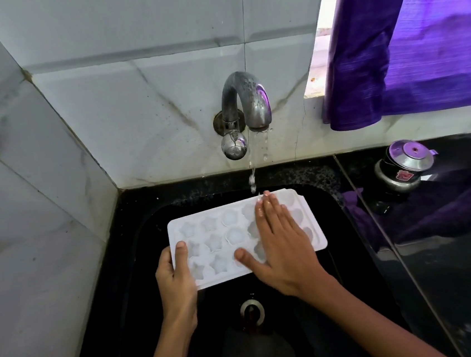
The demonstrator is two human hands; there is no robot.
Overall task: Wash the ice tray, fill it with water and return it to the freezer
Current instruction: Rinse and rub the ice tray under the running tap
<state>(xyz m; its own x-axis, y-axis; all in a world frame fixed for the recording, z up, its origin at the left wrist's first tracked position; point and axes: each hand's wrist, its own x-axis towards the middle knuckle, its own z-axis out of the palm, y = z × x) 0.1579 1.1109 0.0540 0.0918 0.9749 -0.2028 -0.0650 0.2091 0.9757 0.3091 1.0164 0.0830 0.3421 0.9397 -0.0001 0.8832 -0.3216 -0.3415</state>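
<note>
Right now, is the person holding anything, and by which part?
Yes. The left hand grips the white ice tray by its left end, thumb on top. The right hand lies flat on it, fingers straight.

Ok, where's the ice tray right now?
In the head view it's centre frame: the ice tray is over the black sink, under the running tap, left hand gripping its left end.

White ice tray point(223, 237) under running tap point(245, 101), left hand point(174, 275) gripping, right hand point(282, 249) flat on top
</note>
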